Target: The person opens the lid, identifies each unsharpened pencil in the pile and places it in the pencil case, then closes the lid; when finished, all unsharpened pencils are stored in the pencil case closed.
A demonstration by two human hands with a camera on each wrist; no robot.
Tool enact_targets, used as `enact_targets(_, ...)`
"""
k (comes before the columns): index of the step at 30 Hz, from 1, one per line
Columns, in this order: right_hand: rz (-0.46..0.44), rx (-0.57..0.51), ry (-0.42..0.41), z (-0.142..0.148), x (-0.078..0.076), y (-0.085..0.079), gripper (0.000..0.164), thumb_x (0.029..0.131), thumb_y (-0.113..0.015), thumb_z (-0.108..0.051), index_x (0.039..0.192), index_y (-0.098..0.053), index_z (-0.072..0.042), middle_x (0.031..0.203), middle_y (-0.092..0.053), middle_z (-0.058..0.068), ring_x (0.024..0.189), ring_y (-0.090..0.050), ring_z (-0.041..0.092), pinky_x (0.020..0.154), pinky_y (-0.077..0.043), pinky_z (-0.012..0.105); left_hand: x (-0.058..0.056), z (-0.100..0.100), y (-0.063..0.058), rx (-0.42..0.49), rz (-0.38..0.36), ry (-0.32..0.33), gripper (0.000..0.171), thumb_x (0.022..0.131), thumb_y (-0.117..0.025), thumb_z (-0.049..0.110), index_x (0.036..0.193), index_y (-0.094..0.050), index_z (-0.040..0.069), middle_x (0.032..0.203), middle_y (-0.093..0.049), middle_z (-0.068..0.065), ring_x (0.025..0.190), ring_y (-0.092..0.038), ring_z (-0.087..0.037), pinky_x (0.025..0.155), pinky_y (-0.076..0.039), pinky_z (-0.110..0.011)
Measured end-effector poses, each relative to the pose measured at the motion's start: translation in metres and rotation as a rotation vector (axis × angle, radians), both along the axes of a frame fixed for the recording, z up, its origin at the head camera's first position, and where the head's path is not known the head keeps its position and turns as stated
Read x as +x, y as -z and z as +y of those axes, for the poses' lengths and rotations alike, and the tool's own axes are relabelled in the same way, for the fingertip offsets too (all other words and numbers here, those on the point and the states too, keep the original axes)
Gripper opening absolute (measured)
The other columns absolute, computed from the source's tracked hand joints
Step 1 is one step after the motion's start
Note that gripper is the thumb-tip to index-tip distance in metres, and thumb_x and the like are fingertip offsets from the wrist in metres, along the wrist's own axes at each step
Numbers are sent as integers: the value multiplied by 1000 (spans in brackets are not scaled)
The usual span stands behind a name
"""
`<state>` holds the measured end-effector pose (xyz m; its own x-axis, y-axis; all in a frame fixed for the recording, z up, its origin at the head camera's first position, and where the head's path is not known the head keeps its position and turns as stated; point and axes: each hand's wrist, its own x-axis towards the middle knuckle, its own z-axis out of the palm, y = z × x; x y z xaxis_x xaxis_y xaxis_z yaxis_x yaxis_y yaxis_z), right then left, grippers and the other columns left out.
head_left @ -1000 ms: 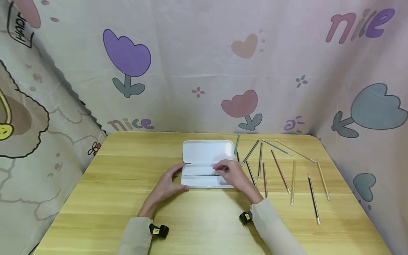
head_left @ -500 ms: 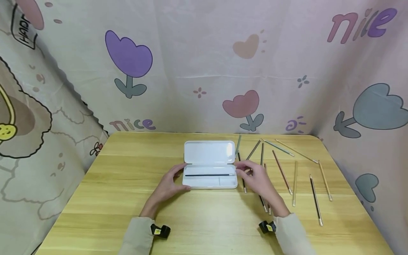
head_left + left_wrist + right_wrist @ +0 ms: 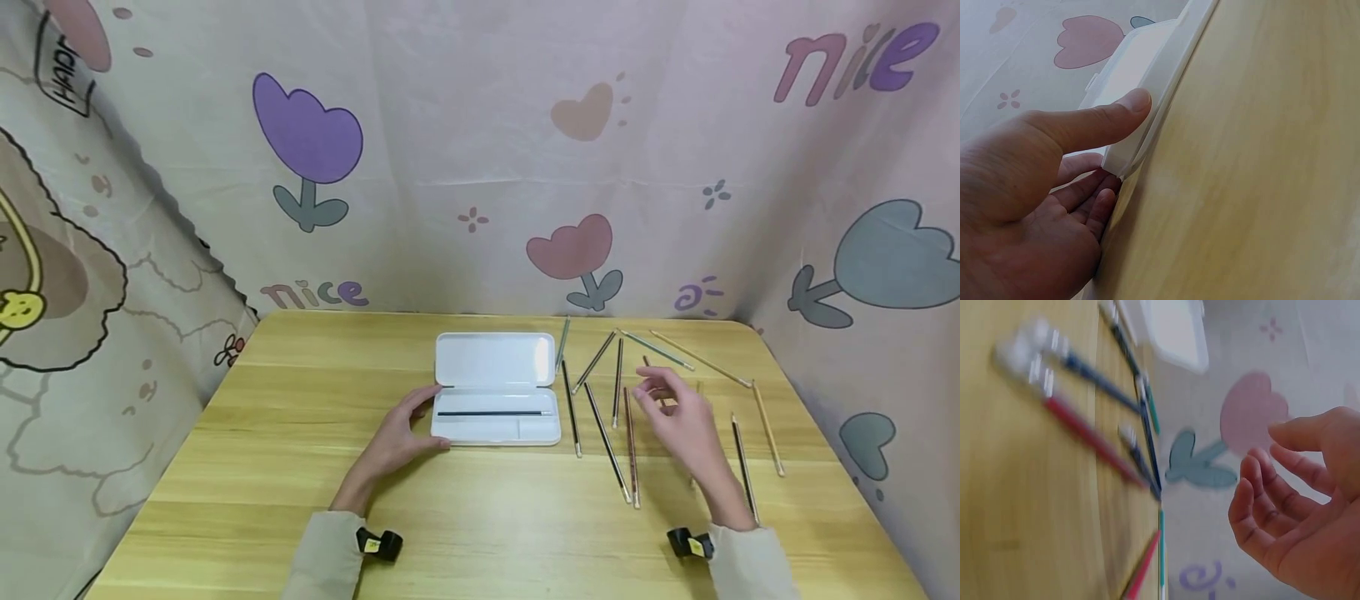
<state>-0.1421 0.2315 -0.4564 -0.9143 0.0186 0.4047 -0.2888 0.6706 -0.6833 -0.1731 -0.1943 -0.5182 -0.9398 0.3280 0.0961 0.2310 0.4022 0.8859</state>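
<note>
One dark pencil [image 3: 491, 413] lay in the white case [image 3: 472, 430]; left hand [image 3: 392, 439] gripped the case's left end, likely for steadiness. Right hand [image 3: 684, 423], empty, fingers loosely bent, hung above scattered pencils [image 3: 607, 443].

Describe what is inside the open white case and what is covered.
One dark pencil lies lengthwise in the white case, with a divider toward the right end. The left hand covers part of the case's left edge; the tabletop underneath is hidden.
</note>
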Motion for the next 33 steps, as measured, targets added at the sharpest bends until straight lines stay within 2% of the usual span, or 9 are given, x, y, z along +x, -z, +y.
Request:
enact_targets(5,-5,30,130,25,0,6,26,98,-70,-11,121,-67,0,99,-71,13,87,-66,22,66,-50,8,-2,1,0,-2,5,12,91,74,-93,16,152,-47,3,153,-47,-18,135,-48,-37,113,-39,-54)
enact_targets(9,-52,22,223,42,0,12,26,98,-70,-13,120,-66,0,99,-70,15,82,-61,5,65,-45,7,-2,1,2,-5,6,11,91,74,-93,17,152,-47,4,153,-47,-17,135,-48,-37,113,-39,-54)
enact_targets(12,-106,3,275,54,0,19,29,97,-70,-15,121,-64,2,100,-69,16,78,-56,-3,61,-46,11,-1,0,3,-11,4,7,91,74,-93,17,152,-47,4,152,-48,-17,133,-49,-37,113,-40,-55)
enact_targets(14,-145,5,298,62,1,23,32,98,-69,-16,123,-63,2,100,-68,18,77,-57,-1,57,-47,14,0,0,4,-15,6,5,90,75,-93,17,151,-48,4,151,-49,-17,132,-50,-37,112,-40,-55)
enact_targets(16,-188,31,316,68,2,27,34,98,-69,-16,124,-61,3,101,-68,18,79,-61,8,56,-48,20,0,0,3,-19,8,5,90,75,-93,17,151,-48,4,151,-49,-17,132,-50,-36,112,-41,-55)
enact_targets(19,-258,97,323,77,3,31,38,96,-69,-15,125,-60,7,100,-69,22,82,-67,27,63,-50,30,1,0,3,-16,14,1,90,74,-93,17,151,-48,3,152,-49,-17,133,-50,-35,112,-41,-55)
enact_targets(22,-336,152,308,83,4,34,44,94,-70,-16,127,-59,11,101,-69,24,87,-67,37,69,-50,42,1,1,2,-22,17,-1,91,73,-93,17,151,-49,4,152,-49,-17,133,-50,-35,111,-41,-55)
enact_targets(25,-376,183,293,87,4,36,47,93,-71,-17,127,-59,12,100,-69,23,87,-67,38,71,-50,47,0,1,2,-29,21,3,91,74,-93,18,151,-49,4,153,-48,-17,132,-50,-35,111,-42,-54)
enact_targets(33,-329,243,293,85,4,33,36,88,-69,-10,117,-67,12,86,-75,18,80,-70,38,70,-52,51,-2,-1,4,-17,54,9,90,74,-94,19,151,-49,3,153,-48,-18,132,-50,-36,109,-44,-56)
